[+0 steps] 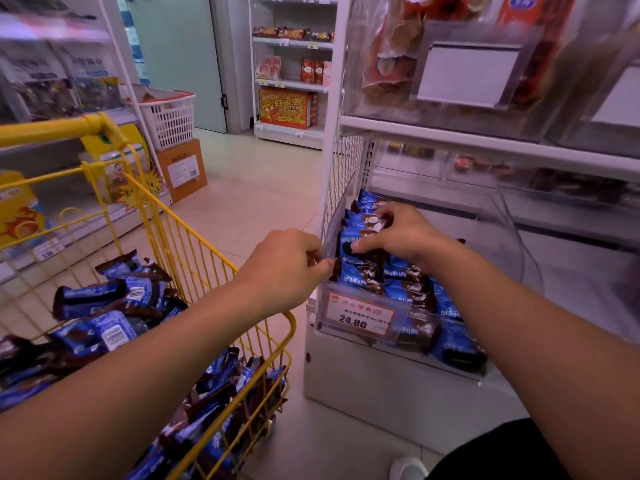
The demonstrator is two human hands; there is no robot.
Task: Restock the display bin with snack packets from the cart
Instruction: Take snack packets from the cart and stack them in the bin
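Note:
A clear plastic display bin on the low shelf at centre right holds several blue and brown snack packets. My right hand reaches into the bin, fingers closed around packets at its left side. My left hand is at the bin's left front corner, fingers pinched on the plastic edge. At the left stands the yellow wire cart, piled with the same kind of packets.
A price tag reading 24.80 hangs on the bin's front. Clear bins with other snacks sit on the shelf above. A white basket on a cardboard box stands down the aisle, with shelves behind.

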